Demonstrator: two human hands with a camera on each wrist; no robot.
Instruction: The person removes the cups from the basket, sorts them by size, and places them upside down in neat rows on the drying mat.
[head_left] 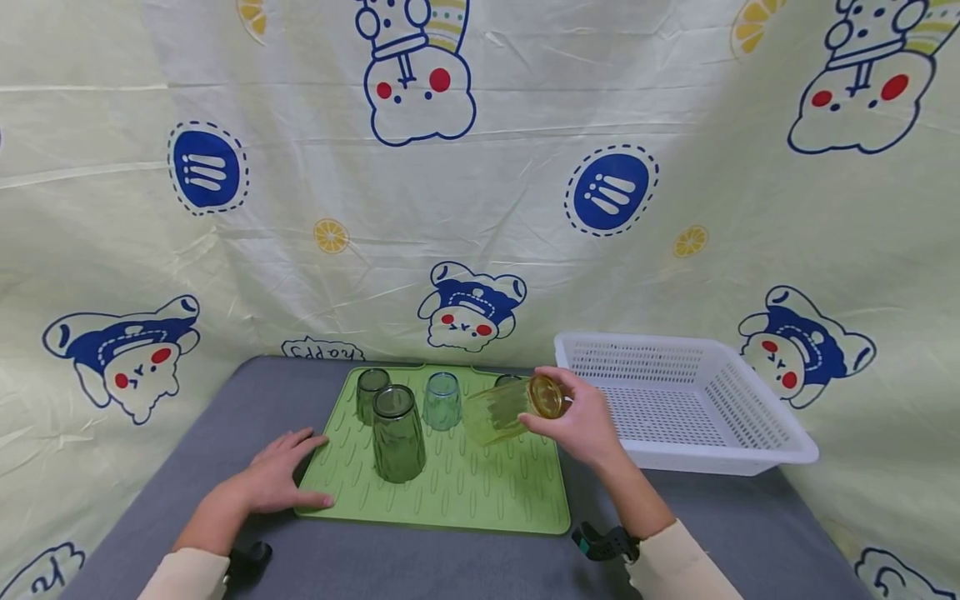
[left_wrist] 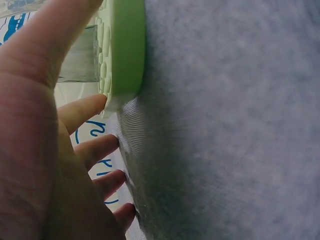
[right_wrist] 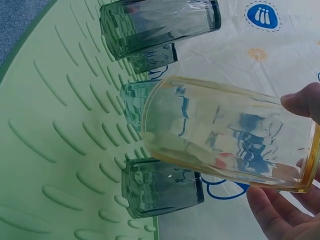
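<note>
My right hand (head_left: 581,421) grips a yellow-tinted glass (head_left: 491,414) near its base, fingers on one side and thumb on the other. That glass is tilted on its side above the green drying mat (head_left: 450,504), its mouth to the left. On the mat stand a tall green glass (head_left: 399,440), a shorter dark green glass (head_left: 370,390) behind it, and a small teal glass (head_left: 442,404). Another dark glass (right_wrist: 162,190) is mostly hidden by the yellow one in the head view. My left hand (head_left: 273,475), fingers spread, touches the mat's left edge.
A white perforated plastic basket (head_left: 720,456) stands right of the mat, near the right forearm. Grey cloth (head_left: 420,567) covers the table. Behind it hangs a pale printed sheet (head_left: 480,192). A dark band with a device (head_left: 603,542) is on the right wrist.
</note>
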